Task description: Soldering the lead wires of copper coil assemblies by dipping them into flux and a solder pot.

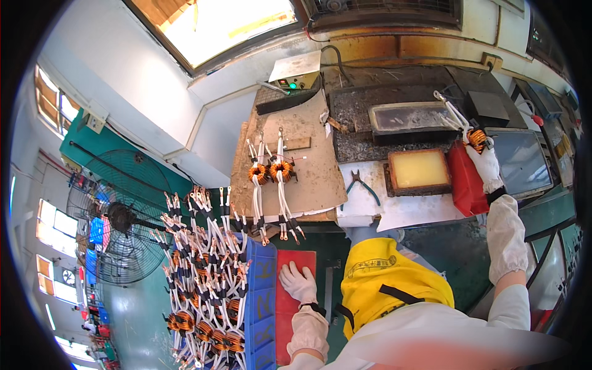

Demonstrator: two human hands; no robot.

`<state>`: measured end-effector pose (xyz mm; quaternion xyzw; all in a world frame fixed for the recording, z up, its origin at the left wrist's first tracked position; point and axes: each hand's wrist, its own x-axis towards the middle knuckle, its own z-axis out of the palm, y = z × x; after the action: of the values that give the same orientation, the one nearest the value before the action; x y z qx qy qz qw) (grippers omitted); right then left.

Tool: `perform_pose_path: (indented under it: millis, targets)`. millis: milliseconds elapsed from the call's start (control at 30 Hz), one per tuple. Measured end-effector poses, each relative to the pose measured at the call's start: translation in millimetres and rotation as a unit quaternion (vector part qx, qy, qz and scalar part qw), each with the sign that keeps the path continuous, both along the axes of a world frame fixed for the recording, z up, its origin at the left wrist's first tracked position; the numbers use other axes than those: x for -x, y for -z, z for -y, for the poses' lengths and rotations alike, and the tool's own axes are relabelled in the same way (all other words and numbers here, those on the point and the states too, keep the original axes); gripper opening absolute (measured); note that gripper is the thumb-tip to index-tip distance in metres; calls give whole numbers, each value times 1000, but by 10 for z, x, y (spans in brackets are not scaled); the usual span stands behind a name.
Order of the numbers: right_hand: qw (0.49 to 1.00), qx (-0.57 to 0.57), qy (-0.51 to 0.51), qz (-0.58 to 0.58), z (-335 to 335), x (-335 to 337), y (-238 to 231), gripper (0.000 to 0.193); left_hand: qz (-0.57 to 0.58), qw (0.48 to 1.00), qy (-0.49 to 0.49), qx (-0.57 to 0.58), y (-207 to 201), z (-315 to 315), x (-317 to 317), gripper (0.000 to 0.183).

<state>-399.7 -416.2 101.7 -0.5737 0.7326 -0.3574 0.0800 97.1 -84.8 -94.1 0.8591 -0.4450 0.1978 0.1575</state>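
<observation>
My right hand [487,169], in a white glove, grips a copper-wound ring coil [477,140] over the right side of the bench. White leads with metal lugs [452,110] run from that coil up and to the left. Just below it stands a red container [467,180], beside a square pot of pale yellow material [420,169]. My left hand [299,282], also gloved, holds nothing. Its fingers are spread over a red panel [288,320] next to a blue crate [260,296]. Two more ring coils with white leads [282,171] lie on the brown board [314,185].
Many similar coils [206,296] fill the crate. Pliers [359,185] lie on white paper. A rectangular tray [410,117] sits behind the yellow pot. At the back is a control box [296,71] with a green light. A large fan [120,217] stands at left.
</observation>
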Motion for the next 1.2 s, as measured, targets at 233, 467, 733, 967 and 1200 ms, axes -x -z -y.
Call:
perform_pose_path:
  millis: [233, 467, 733, 967, 1200]
  targets:
    - [996, 25, -43, 78, 18, 63, 39, 57, 6, 1000, -6, 2, 9, -5, -17, 43]
    - [993, -24, -43, 108, 33, 121, -409, 48, 14, 1000, -3, 4, 8, -9, -20, 43]
    - [915, -85, -67, 388, -100, 53, -945, 42, -50, 995, 17, 81, 27, -31, -29, 43]
    - [717, -148, -176, 658, -209, -691, -894, 33, -238, 923, 231, 196, -1256, 765, 564, 17]
    - [736, -151, -170, 638, -435, -1824, -447, 27, -738, 590, 326, 22, -1557, 2013, 1343, 49]
